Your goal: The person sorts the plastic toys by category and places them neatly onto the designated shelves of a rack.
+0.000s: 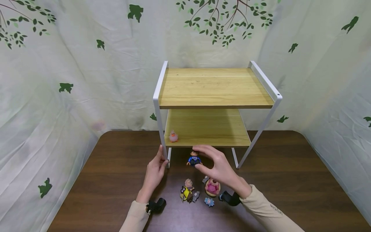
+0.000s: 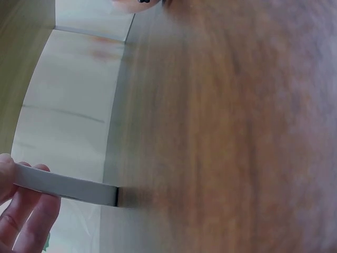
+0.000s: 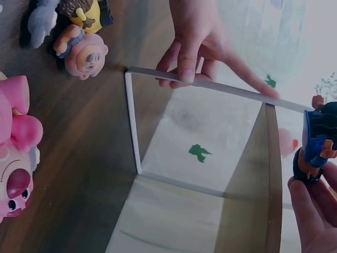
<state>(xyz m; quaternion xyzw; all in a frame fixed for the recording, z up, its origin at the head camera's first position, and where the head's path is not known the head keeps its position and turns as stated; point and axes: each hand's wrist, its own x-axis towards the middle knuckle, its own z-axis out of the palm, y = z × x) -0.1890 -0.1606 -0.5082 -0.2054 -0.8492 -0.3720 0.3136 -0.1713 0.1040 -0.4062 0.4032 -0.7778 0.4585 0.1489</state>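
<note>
My left hand (image 1: 154,174) grips the white metal leg (image 2: 73,188) at the left front of a two-tier shelf, thumb on one side and fingers on the other. In front of the lower board (image 1: 207,129), my right hand (image 1: 221,167) pinches a small toy figure (image 1: 194,159) with dark hair and a blue top. The right wrist view shows the toy figure (image 3: 318,139) between fingertips and thumb at the right edge. A pink toy bird (image 1: 173,136) stands at the left front of the lower board.
On the brown table (image 1: 116,180), several toys lie below the hands: a pink bear (image 1: 213,187), a yellow-and-brown figure (image 1: 186,194), a small blue toy (image 1: 209,202) and grey ones. The upper board (image 1: 214,87) overhangs the lower. A printed cloth (image 1: 124,71) hangs behind.
</note>
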